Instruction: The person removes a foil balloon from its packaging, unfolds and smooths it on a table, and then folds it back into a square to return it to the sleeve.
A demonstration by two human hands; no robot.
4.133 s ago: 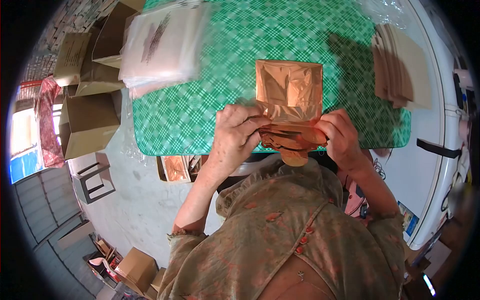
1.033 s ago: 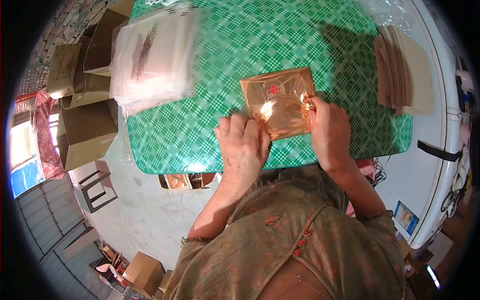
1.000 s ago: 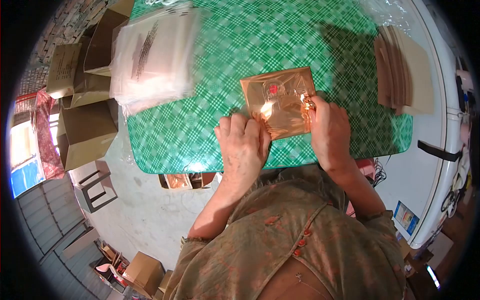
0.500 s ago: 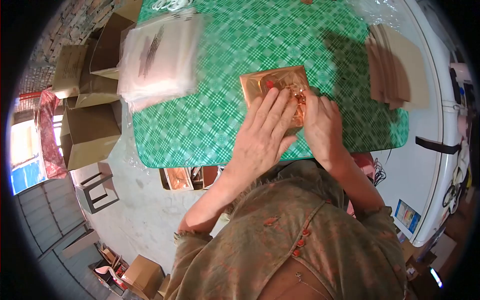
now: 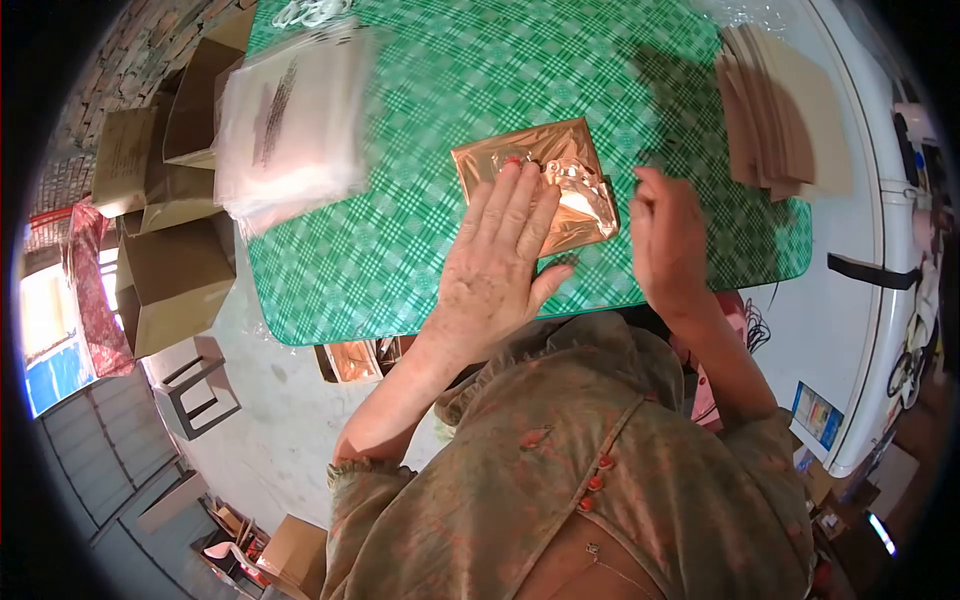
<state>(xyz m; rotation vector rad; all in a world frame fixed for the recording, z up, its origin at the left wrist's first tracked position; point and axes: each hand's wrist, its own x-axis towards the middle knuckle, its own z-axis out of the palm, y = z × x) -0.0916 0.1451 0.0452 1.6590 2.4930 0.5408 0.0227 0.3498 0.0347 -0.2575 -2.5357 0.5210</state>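
A shiny copper-coloured foil packet (image 5: pixel 582 215), square and crinkled, lies tilted on the green checked tablecloth. My left hand (image 5: pixel 490 255) rests flat across its left part, fingers stretched out, thumb apart on the cloth side. A small red spot shows just beyond the fingertips. My right hand (image 5: pixel 668 235) is off the packet, a little to its right, above the cloth. Its fingers are curled together, and whatever they may hold is hidden.
A stack of clear plastic bags (image 5: pixel 290 125) lies at the table's left. Several brown cardboard sheets (image 5: pixel 765 115) sit at the right edge. Open cardboard boxes (image 5: pixel 175 275) stand left of the table, with a grey frame-like stand (image 5: pixel 195 390) on the floor. A white appliance (image 5: pixel 850 380) is at right.
My right hand has come off the packet and moved right. My left hand stays flat on the packet, which now shows more of its right side. The whole view has shifted slightly.
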